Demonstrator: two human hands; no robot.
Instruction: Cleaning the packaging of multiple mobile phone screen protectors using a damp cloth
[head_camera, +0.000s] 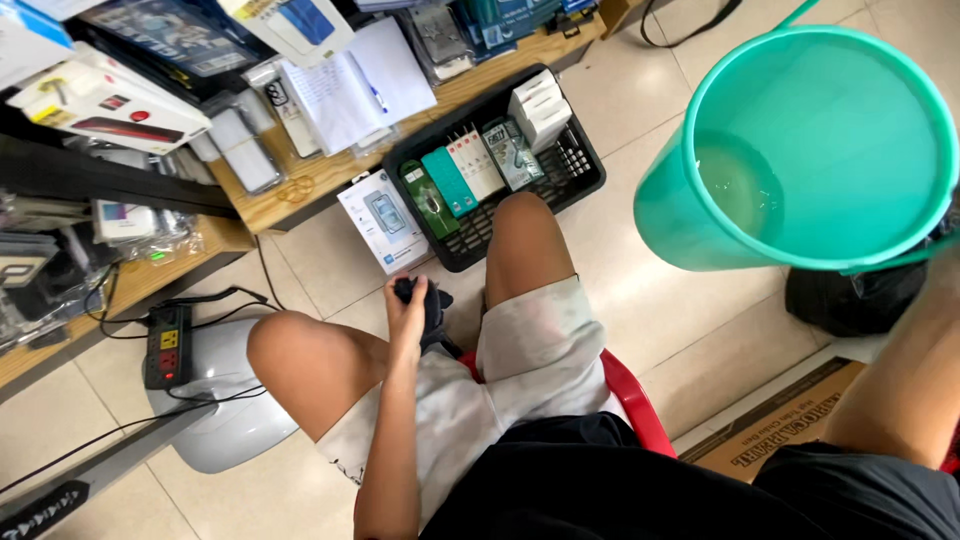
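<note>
1. Here's the centre of it: a small dark object, black and lumpy, sits low between the person's bare knees, above the tiled floor. Whether it is cloth or a gadget, I can't make out.
2. The left hand is wrapped around it, fingers curled in a firm clasp, thumb side up.
3. The right hand? Not in sight. A forearm runs up the right edge and disappears under the bucket, and I cannot say whose it is.
4. The person is seated on a red stool, pale shorts, dark top.
5. Just ahead of the knees, a black basket rests on the floor with slim packaged accessories standing in a row and white boxes stacked at its far end.
6. One white boxed item lies on the tiles just beside the basket's near corner, outside it.
7. So as things lie: the basket is well filled, that one box isn't in it, and the dark object is in hand, not set down anywhere.
8. On the right, a teal bucket looms close, with a little water at the bottom.
9. On the left, a wooden shelf is crowded with packages and papers, and a black power strip trails cables by the left knee.
</note>
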